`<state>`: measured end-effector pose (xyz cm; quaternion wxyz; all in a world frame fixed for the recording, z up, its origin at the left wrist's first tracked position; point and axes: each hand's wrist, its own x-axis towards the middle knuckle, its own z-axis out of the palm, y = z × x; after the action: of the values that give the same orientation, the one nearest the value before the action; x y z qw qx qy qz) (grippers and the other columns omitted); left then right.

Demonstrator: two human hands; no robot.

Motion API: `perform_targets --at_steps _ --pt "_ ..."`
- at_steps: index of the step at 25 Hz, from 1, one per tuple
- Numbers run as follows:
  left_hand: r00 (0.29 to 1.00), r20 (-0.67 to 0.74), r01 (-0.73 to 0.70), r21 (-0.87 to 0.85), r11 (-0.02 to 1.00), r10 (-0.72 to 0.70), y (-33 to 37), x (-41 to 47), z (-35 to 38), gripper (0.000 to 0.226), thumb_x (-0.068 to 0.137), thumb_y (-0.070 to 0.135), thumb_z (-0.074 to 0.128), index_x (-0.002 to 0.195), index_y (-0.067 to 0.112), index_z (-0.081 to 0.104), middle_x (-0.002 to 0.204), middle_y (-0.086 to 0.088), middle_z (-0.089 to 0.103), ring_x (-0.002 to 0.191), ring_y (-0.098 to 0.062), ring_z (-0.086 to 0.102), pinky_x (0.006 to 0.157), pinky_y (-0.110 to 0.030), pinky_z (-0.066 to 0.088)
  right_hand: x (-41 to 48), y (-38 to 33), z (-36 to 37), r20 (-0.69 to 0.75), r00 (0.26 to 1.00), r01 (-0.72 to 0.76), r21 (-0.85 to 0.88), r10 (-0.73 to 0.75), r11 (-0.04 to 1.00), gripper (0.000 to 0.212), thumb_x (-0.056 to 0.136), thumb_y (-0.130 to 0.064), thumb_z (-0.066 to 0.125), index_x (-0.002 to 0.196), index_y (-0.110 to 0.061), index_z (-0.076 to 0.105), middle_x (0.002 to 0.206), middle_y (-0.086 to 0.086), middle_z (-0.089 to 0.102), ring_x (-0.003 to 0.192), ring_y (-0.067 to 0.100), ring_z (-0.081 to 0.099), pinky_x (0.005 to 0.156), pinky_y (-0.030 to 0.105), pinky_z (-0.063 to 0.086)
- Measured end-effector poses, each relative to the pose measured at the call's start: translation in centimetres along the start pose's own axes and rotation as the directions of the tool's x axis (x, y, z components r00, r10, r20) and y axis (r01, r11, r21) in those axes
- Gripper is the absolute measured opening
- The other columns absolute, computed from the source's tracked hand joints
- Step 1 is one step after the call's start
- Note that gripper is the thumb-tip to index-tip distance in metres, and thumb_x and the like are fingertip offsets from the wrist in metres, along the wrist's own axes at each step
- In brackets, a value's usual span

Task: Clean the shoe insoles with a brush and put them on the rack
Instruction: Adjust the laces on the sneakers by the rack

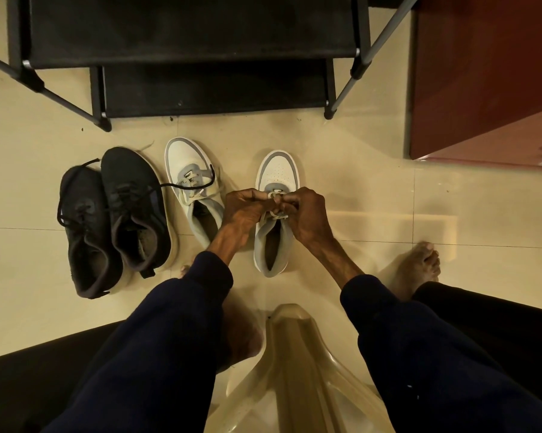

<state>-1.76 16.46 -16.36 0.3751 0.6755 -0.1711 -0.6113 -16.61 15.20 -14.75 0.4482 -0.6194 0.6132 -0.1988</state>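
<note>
Left hand [243, 209] and right hand [308, 215] tight on the laces [276, 214] of a white shoe [277, 167], interior dark.

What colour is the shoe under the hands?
The shoe is white with grey trim; head view.

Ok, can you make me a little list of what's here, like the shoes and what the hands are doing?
hands: left hand and right hand both pinch the laces of a white shoe
other white shoe: beside it on the floor, a black lace across it
black shoes: a pair, side by side, furthest left
rack: black, beyond the shoes
brush: not in view
</note>
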Motion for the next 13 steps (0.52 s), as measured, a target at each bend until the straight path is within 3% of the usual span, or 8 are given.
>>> perform_targets --at_steps 4,9,13 --pt "1.000 0.000 -0.028 0.032 0.999 0.028 -0.1 -0.2 0.1 0.015 0.073 -0.006 0.086 0.078 0.005 0.077 0.086 -0.020 0.076 0.082 -0.035 0.075 0.079 -0.041 0.062 0.6 0.1 -0.1 -0.003 0.986 -0.164 -0.013 0.164 0.986 0.013 0.088 -0.008 0.077 0.099 -0.002 0.080 0.095 0.011 0.078 0.077 0.006 0.064 0.063 -0.004 0.040" --pt "0.998 -0.021 0.054 0.026 0.998 -0.053 0.6 0.0 0.4 0.012 0.075 -0.002 0.085 0.077 0.005 0.076 0.080 -0.020 0.075 0.071 -0.031 0.073 0.067 -0.035 0.061 0.8 -0.4 -1.1 0.020 0.972 -0.236 0.107 0.236 0.966 0.019 0.077 -0.004 0.085 0.094 -0.006 0.077 0.083 0.001 0.075 0.069 0.001 0.070 0.066 0.017 0.057" --pt "0.978 -0.099 0.193 0.073 0.979 -0.185 1.5 0.2 0.6 0.014 0.075 0.007 0.087 0.081 0.003 0.075 0.073 -0.014 0.074 0.062 -0.022 0.071 0.064 -0.031 0.062 0.5 -0.5 -0.8 0.051 0.992 -0.117 0.043 0.115 0.992 0.027 0.072 -0.009 0.091 0.093 -0.010 0.074 0.084 -0.003 0.073 0.070 -0.004 0.065 0.064 0.004 0.047"
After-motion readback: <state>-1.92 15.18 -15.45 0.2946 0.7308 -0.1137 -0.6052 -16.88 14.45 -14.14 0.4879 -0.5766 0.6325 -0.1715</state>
